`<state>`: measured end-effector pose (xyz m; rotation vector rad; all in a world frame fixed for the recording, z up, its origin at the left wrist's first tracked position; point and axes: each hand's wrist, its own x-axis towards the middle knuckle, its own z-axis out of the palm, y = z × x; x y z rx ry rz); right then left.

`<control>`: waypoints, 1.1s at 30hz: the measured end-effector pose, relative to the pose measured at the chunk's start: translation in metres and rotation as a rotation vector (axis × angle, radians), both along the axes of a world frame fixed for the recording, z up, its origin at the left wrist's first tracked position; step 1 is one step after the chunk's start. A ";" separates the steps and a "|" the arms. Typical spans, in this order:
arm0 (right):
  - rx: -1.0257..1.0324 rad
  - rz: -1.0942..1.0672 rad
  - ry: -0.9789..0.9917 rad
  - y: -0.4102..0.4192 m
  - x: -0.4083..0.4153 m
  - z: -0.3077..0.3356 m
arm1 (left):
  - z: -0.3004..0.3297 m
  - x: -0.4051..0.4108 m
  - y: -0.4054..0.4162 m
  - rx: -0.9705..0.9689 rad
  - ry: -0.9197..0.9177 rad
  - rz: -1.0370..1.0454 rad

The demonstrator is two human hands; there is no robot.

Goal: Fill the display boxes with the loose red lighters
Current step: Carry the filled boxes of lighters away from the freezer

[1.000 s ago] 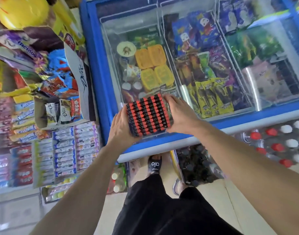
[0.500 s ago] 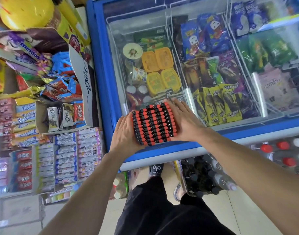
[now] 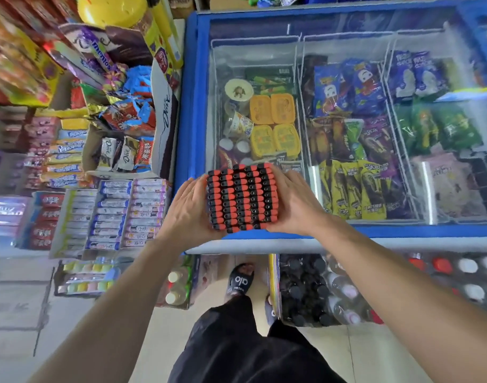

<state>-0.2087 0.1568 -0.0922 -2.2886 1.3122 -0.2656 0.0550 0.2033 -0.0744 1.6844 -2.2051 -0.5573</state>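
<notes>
Red lighters [image 3: 242, 199], packed upright in tight rows, form one block that sits on the glass lid of the blue chest freezer [image 3: 194, 120], at its front edge near the 6 o'clock side. Only their tops show: glossy red caps and black heads in about five columns. Whether a display box surrounds them cannot be told, since the hands cover both flanks.

The left hand [image 3: 188, 210] presses flat against the block's 9 o'clock side, its fingers [image 3: 195, 186] extended and together, not curled round anything. The right hand [image 3: 293, 203] mirrors it at 3 o'clock, palm against the block, fingers [image 3: 278, 175] reaching toward the far corner, thumb low at the near edge.

Each lighter looks like hard, smooth plastic, light alone, but the packed mass probably has some heft. Being many loose, slippery pieces, the block likely holds shape only under steady inward squeeze from both sides; lifting by one edge would risk the middle rows sliding out. The best hold seems to be the two long flanks, low down, with support under the base if moved.

The freezer lid is smooth, clear glass over wrapped ice creams [image 3: 353, 189], so the block could skate on it.
</notes>
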 end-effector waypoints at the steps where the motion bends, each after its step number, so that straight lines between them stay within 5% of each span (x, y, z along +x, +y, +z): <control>1: 0.006 0.015 0.009 0.004 0.003 0.005 | 0.006 0.003 0.011 -0.005 0.006 0.032; 17: 0.007 0.465 -0.004 0.100 0.179 0.088 | 0.064 0.127 0.217 -0.001 0.053 0.503; 33: 0.074 0.655 0.055 0.223 0.570 0.073 | 0.067 0.477 0.388 0.061 0.014 0.685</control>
